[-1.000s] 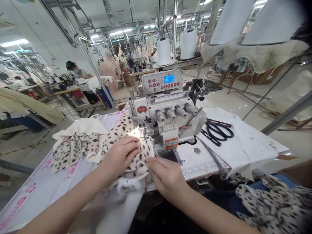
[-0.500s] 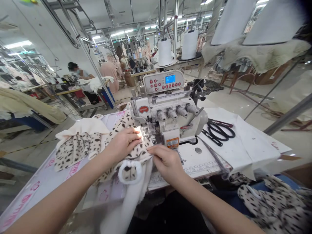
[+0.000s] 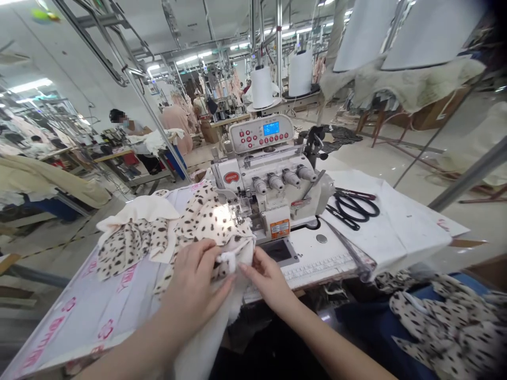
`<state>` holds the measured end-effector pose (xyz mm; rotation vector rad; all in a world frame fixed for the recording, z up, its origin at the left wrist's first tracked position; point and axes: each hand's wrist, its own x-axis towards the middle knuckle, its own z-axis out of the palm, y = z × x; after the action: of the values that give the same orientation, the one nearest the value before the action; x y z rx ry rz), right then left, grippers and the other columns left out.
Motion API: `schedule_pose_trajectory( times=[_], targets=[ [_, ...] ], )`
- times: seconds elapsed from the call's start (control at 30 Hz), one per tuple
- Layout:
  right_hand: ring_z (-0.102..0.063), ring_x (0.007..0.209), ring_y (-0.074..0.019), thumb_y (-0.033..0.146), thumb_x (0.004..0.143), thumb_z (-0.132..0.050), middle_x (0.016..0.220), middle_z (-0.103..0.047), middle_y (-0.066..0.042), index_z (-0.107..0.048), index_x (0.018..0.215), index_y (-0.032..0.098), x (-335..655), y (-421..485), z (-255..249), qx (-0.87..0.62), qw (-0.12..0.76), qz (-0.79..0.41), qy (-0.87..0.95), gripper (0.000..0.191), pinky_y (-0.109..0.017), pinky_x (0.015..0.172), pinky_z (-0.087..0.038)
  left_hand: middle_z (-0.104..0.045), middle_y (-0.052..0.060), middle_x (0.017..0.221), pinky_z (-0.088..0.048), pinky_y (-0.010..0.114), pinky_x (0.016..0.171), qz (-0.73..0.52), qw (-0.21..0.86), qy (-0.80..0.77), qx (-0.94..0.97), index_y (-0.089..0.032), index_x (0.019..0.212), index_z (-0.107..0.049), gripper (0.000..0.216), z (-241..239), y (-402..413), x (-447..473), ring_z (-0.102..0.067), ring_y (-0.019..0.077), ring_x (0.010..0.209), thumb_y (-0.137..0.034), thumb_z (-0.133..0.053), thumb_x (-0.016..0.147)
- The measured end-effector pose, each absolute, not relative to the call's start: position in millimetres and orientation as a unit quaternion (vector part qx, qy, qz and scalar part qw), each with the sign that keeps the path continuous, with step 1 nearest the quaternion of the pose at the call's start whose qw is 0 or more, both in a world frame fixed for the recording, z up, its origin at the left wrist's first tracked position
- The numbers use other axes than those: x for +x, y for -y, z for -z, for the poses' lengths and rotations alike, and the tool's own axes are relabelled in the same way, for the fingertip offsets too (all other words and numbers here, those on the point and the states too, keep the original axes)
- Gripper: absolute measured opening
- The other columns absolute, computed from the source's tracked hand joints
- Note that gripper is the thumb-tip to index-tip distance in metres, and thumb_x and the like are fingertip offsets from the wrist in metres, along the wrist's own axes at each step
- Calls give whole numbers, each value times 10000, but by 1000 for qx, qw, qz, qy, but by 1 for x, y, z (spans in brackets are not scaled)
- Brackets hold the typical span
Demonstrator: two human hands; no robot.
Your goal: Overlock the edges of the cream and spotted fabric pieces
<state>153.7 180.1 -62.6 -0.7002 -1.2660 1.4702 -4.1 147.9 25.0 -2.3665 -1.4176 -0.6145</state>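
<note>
The spotted cloth [image 3: 196, 219] lies at the machine's [image 3: 277, 184] lit foot, its near part hanging over the table [image 3: 340, 243] front. Your left hand [image 3: 194, 279] has come down from the foot to the white loop [image 3: 228, 259], fingers curved over the cloth; whether they grip, I cannot tell. Your right hand [image 3: 271, 279] pinches the edge. So both hands now tend the near end.

Glare whitens spotted fabric [image 3: 200, 219]; ceiling tubes [image 3: 30, 85] glow; edges stretch.

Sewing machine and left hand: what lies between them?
Spotted fabric lies between the left hand and sewing machine, seen in the head view.
</note>
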Motion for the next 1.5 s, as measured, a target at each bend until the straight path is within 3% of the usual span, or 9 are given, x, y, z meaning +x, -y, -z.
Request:
schedule_pose_trajectory(
  times=[0.13,0.3,0.43,0.53,0.6,0.77,1.0,1.13,1.5],
  targets=[
    [-578,755,-179,319,736,-613,837,-640,-35,-605,904,150,150,-181,61,-299,495,-644,501,238,-275,672,-459,-527,65,943,-432,317,742,193,64,528,-824,-160,725,-419,67,-34,-150,-8,-504,193,902,-164,-484,709],
    [-572,726,-170,280,705,-629,832,-644,-26,-612,912,149,142,-178,58,-274,479,-671,495,246,-273,670,-451,-542,-21,693,-393,236,512,163,0,586,-794,-185,771,-408,94,-57,-165,6,-520,130,584,-181,-428,679],
    [-570,739,-178,251,731,-588,789,-640,-16,-613,860,148,136,-176,57,-284,501,-641,507,166,-278,687,-446,-583,57,878,-448,320,669,154,67,539,-825,-146,1143,-399,414,-39,-169,19,-559,193,779,-182,-418,731],
    [-569,796,-190,225,766,-539,793,-639,-13,-614,850,157,138,-174,58,-288,511,-611,532,132,-285,725,-440,-586,102,937,-441,380,741,144,119,508,-841,-102,1269,-327,556,-24,-171,17,-547,230,848,-334,-488,789],
    [-566,792,-192,230,777,-528,799,-637,-19,-612,857,154,140,-173,59,-303,504,-592,551,138,-283,713,-438,-594,101,952,-434,384,765,142,128,496,-847,-114,1210,-419,486,-21,-174,14,-548,227,864,-351,-506,796],
    [-557,755,-189,236,779,-523,804,-629,-39,-600,849,132,143,-175,62,-333,476,-581,570,146,-275,682,-426,-595,42,804,-433,344,755,186,112,485,-847,-170,900,-605,188,-32,-179,16,-546,176,799,-161,-454,787],
    [-514,656,-147,188,772,-485,677,-565,14,-543,736,155,147,-174,60,-339,472,-542,607,76,-227,594,-384,-561,100,982,-439,363,825,220,132,436,-863,-122,902,-609,209,-27,-172,32,-503,204,949,-83,-461,760],
    [-510,635,-144,172,771,-466,659,-559,17,-536,724,163,149,-171,60,-354,464,-520,624,86,-222,576,-376,-613,78,952,-449,344,819,232,158,412,-866,-113,951,-578,228,-20,-170,32,-544,178,901,-73,-458,762],
    [-556,705,-173,188,794,-470,744,-618,2,-583,790,176,154,-190,54,-381,453,-466,658,114,-245,644,-403,-622,76,1010,-454,342,801,189,208,347,-895,-103,938,-571,194,-16,-198,14,-553,190,950,-78,-459,782]
  ],
)
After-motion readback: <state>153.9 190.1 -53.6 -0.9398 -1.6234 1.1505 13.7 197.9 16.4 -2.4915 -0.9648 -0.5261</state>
